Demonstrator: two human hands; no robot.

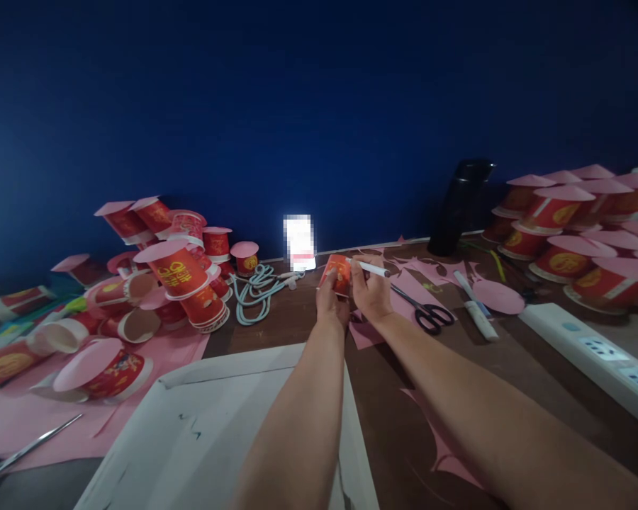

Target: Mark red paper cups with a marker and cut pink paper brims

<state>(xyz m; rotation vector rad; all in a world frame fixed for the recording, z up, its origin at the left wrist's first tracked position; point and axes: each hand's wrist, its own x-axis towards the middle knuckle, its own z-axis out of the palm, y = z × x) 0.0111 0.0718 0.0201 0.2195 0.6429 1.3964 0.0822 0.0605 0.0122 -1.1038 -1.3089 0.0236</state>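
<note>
A red paper cup (339, 269) with gold print is gripped in my left hand (330, 299), over the brown table. My right hand (371, 289) has its fingers closed around a white pen (375, 269), whose tip end points left at the cup. Whether the tip touches the cup I cannot tell. To the right of my right hand lie black-handled scissors (428, 312) on cut pink paper (407, 294). Just behind the cup, a bright phone screen (300, 242), blurred out, stands against the blue wall.
Red cups with pink paper discs (178, 273) are piled at left; more stacked cups (561, 205) stand at right. A black bottle (457, 212), a glue tube (480, 321) and a power strip (595, 354) are on the right. A white board (207, 418) lies in front, a cable (252, 294) behind.
</note>
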